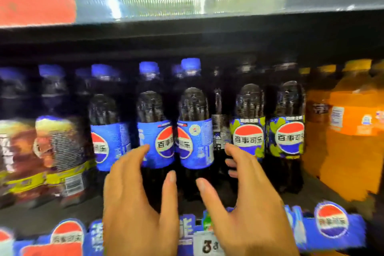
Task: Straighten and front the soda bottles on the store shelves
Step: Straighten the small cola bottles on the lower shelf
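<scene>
Cola bottles with blue labels and blue caps stand in a row on the shelf; two of them [155,141] [195,141] are side by side in the middle. My left hand [137,203] reaches up with spread fingers, its fingertips at the left middle bottle's label. My right hand [243,197] is spread too, its fingers beside the right middle bottle and in front of a dark bottle [220,131] turned sideways. Neither hand grips anything. Two bottles with green-patterned labels [248,137] [287,137] stand to the right.
Orange soda bottles [349,131] fill the right end, brown-and-yellow labelled bottles [56,145] the left. The shelf's front rail [332,226] carries blue logo strips and a price tag [207,243]. An upper shelf edge [187,0] runs overhead. The picture is motion-blurred.
</scene>
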`<state>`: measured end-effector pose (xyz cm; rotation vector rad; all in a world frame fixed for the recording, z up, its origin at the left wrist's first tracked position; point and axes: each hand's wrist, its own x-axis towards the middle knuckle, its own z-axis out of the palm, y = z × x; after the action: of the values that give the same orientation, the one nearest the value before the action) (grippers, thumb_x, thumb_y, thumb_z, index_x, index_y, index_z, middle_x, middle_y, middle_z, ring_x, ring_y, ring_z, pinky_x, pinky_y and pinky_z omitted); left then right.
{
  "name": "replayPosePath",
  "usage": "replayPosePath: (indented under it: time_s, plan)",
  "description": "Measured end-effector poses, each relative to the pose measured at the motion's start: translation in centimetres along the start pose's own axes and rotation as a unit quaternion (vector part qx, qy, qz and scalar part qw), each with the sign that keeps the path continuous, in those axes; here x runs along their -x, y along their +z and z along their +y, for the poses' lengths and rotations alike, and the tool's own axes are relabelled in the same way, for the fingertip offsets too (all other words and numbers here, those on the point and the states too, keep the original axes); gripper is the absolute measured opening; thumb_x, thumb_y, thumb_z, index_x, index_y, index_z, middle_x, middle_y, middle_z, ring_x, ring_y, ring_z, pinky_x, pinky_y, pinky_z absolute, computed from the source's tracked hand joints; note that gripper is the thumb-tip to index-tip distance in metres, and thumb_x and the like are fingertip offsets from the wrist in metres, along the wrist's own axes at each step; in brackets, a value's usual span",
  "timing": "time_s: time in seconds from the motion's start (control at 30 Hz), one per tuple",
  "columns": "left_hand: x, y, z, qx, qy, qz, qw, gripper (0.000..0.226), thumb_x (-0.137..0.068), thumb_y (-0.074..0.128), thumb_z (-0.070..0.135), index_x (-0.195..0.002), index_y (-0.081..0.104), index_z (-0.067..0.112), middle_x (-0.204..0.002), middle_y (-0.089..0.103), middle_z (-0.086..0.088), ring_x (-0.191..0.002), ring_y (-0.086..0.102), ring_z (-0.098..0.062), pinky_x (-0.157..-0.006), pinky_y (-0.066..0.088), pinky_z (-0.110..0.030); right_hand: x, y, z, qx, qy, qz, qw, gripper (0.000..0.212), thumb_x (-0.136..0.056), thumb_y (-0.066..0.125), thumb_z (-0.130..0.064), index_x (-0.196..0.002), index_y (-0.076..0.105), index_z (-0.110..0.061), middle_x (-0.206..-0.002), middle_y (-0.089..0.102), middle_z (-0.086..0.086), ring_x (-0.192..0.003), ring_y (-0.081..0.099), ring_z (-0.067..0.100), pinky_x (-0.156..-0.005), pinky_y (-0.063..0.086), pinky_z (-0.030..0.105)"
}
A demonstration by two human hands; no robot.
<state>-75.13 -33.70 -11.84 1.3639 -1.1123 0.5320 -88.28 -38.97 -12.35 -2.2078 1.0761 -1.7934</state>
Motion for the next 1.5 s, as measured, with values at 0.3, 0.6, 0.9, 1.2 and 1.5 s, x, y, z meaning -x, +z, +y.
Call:
replayPosePath:
  time_s: [0.3,0.6,0.9,1.2,1.5]
  plan:
    - [-1.3,0.4,-3.0,0.026,-0.023,-0.134,0.990,0.085,-0.078,0.070,0.036,-0.147,0.020,0.035,-0.145,0.033,0.023,-0.130,0.035,0.000,-0.095,0.028,-0.011,-0.8,3.9,-2.5,0.110,0.060,-0.025,0.992,0.086,-0.077,0.062,-0.059,-0.143,0.014,-0.033,-0.133,0.035,-0.017,-0.125,0.038,0.007,-0.091,0.040,0.026]
    - [-3.8,0.4,-3.0,-0.015,-0.018,-0.192,0.981,0.083,-0.072,0.073,0.050,-0.138,0.026,0.031,-0.116,0.054,0.013,-0.105,0.058,-0.019,-0.078,0.051,-0.043,-0.5,3.1,-1.6,0.076,0.093,-0.030,0.992,0.075,-0.077,0.069,-0.050,-0.138,0.026,-0.042,-0.124,0.051,-0.023,-0.116,0.048,0.000,-0.093,0.046,0.025]
    - [-3.8,-0.1,-4.2,0.112,-0.032,-0.224,0.968,0.088,-0.069,0.080,0.041,-0.138,0.027,0.050,-0.121,0.054,0.030,-0.114,0.054,0.001,-0.094,0.051,-0.034,-0.6,2.6,-1.0,0.056,0.083,-0.028,0.995,0.073,-0.080,0.070,-0.043,-0.142,0.033,-0.036,-0.123,0.046,-0.025,-0.115,0.046,-0.003,-0.096,0.046,0.025]
    - [-2.9,-0.8,-4.7,0.082,-0.015,-0.186,0.979,0.095,-0.068,0.079,0.040,-0.144,0.022,0.046,-0.113,0.049,0.028,-0.101,0.051,0.012,-0.088,0.049,-0.021,-0.2,2.9,-0.4,0.028,0.072,-0.020,0.997,0.070,-0.078,0.072,-0.041,-0.138,0.038,-0.039,-0.125,0.050,-0.027,-0.115,0.050,-0.004,-0.095,0.049,0.030]
    - [-2.3,-1.3,-3.7,0.016,-0.019,-0.162,0.986,0.086,-0.072,0.075,0.042,-0.143,0.026,0.047,-0.123,0.057,0.021,-0.105,0.059,-0.003,-0.089,0.050,-0.030,0.1,2.9,-0.3,0.047,0.035,-0.037,0.998,0.073,-0.081,0.065,-0.048,-0.144,0.027,-0.039,-0.133,0.047,-0.025,-0.121,0.046,-0.004,-0.099,0.045,0.025]
